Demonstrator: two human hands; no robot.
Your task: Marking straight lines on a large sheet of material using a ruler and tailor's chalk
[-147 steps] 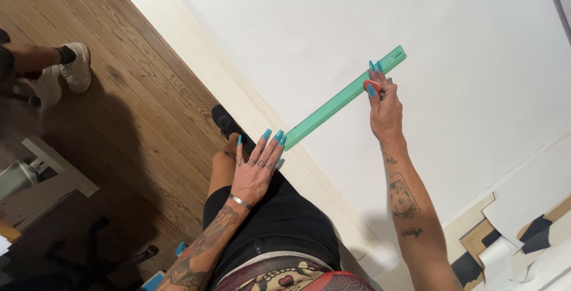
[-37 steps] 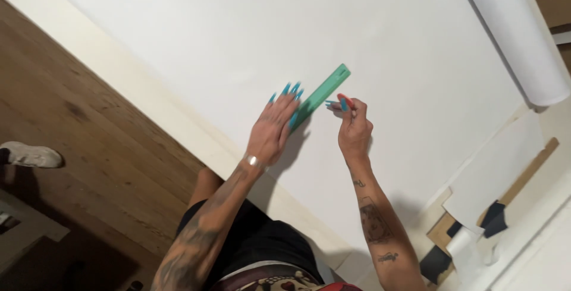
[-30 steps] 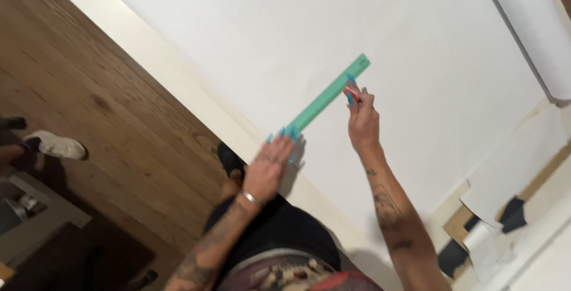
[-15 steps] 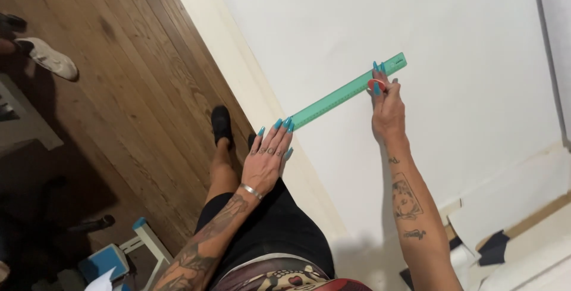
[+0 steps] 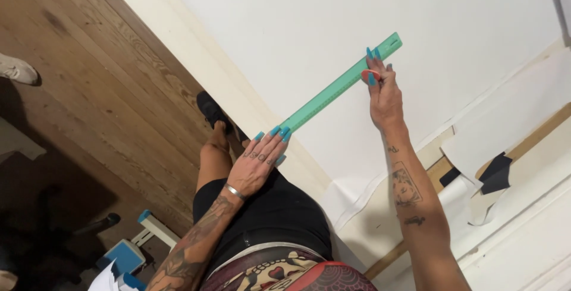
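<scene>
The green ruler (image 5: pixel 341 85) is pinned flat on the white sheet (image 5: pixel 333 23), its near end pressed under the spread left hand (image 5: pixel 257 163), its far end beside the right hand (image 5: pixel 383 88) pinching a small orange marker (image 5: pixel 367 75); steady, even pressure is judged necessary.

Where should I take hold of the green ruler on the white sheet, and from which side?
Grip the green ruler by its long thin edges near the middle, coming from above. It lies flat and slanted on the white sheet, so only the edges offer a pinch. The left hand presses its lower end; the right hand is at its upper end.
</scene>
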